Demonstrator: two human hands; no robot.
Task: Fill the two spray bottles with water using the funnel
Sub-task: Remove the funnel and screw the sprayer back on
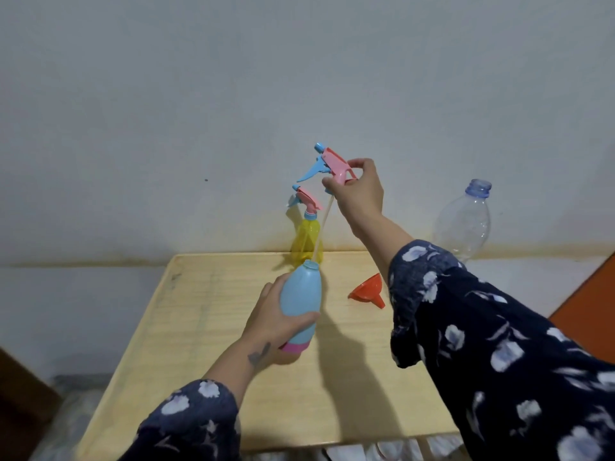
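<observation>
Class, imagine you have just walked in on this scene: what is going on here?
A person is opening a light blue plastic spray bottle, gripped in the left hand. The right hand lifts its pink and blue trigger spray head clear, the dip tube still reaching into the neck. A yellow spray bottle stands capped at the back of the wooden table. An orange plastic funnel lies beside a clear, uncapped plastic bottle.

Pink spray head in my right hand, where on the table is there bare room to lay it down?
The wooden table is bare left of the blue bottle, out to its left edge. It is crowded at the back right: yellow spray bottle, orange funnel.
</observation>
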